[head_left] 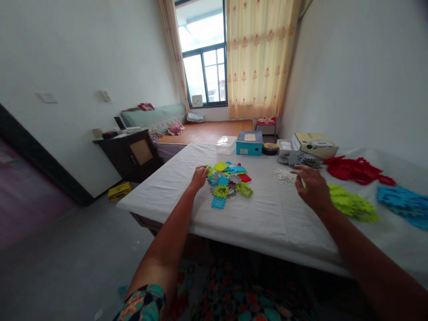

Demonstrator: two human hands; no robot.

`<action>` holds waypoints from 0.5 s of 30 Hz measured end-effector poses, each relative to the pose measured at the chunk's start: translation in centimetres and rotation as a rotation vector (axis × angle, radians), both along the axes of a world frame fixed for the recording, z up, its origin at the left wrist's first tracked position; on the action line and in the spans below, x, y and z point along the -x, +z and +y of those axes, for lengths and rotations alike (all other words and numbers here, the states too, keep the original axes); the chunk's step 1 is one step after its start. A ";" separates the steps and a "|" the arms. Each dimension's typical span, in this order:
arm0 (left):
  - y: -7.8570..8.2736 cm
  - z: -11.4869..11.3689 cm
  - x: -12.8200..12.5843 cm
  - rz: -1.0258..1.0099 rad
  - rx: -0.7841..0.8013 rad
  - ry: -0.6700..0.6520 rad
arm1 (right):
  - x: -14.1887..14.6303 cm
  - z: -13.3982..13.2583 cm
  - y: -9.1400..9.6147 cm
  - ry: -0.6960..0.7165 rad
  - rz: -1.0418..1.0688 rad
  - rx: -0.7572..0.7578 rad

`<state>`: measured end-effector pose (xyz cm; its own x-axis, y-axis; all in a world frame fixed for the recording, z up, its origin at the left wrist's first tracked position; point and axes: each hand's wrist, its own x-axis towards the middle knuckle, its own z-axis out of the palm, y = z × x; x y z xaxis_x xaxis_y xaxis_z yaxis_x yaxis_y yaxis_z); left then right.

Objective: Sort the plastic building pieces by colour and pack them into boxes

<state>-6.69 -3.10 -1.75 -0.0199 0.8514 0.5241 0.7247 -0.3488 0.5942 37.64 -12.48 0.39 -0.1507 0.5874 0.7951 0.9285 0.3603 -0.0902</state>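
Note:
A mixed heap of flat, notched interlocking plastic pieces (223, 180) in blue, yellow-green, grey, red and white lies near the middle of the table. At its left edge is my left hand (199, 177), fingers curled together against the pieces; what they hold, if anything, is too small to make out. My right hand (313, 189) hovers over the right side with its fingers apart and nothing visible in them. Just left of its fingertips lie white square pieces (283, 176). Yellow-green pieces (354, 203) are piled beside its wrist, and grey pieces (296, 158) lie beyond it.
Red pieces (356, 169) and blue pieces (403, 203) form piles at the right. Along the far side stand a clear plastic box (226, 145), a blue box (249, 143), a round dark tin (270, 148) and a yellowish carton (315, 145). A white cloth (174, 178) covers the table.

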 end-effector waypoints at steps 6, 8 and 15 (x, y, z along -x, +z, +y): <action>2.0 -0.1 -3.0 -0.040 -0.062 -0.032 | 4.6 0.0 0.4 0.253 0.093 0.142; 2.8 -0.7 -4.9 -0.031 -0.110 -0.073 | 6.9 0.4 0.7 0.345 0.181 0.242; 3.4 -3.2 -11.1 0.044 -0.209 -0.336 | 11.9 3.4 0.7 0.401 0.518 0.500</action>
<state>4.43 -6.33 1.65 0.2683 0.6813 0.6811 0.5725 -0.6813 0.4561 25.79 -9.04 1.05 -0.1105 0.8700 0.4806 0.5344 0.4597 -0.7093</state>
